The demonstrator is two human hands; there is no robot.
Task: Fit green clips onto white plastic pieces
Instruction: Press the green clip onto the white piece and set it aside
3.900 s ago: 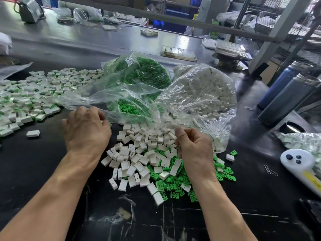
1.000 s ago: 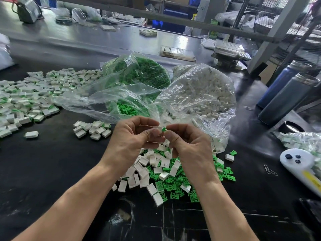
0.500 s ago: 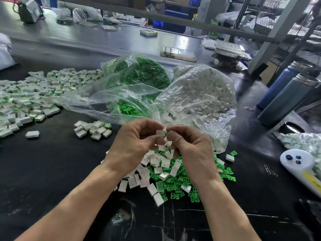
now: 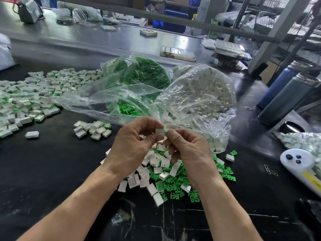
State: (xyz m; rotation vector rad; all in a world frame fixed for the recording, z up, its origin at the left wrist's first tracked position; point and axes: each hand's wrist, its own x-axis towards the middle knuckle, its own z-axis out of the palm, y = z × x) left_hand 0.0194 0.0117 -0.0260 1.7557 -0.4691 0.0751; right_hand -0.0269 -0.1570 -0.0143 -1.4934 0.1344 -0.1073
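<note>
My left hand (image 4: 133, 146) pinched a white piece (image 4: 159, 132) while my right hand (image 4: 189, 148) seemingly pressed a green clip (image 4: 166, 132) against its three o'clock edge, above the loose pile (image 4: 161, 178) on the black surface (image 4: 43, 171).

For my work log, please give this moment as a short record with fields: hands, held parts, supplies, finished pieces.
left hand: pinches white piece
right hand: pinches green clip against that piece
loose parts: mixed pile below the hands
supplies: green clip bag; white piece bag
finished pieces: large heap far left; small group nearer
</note>
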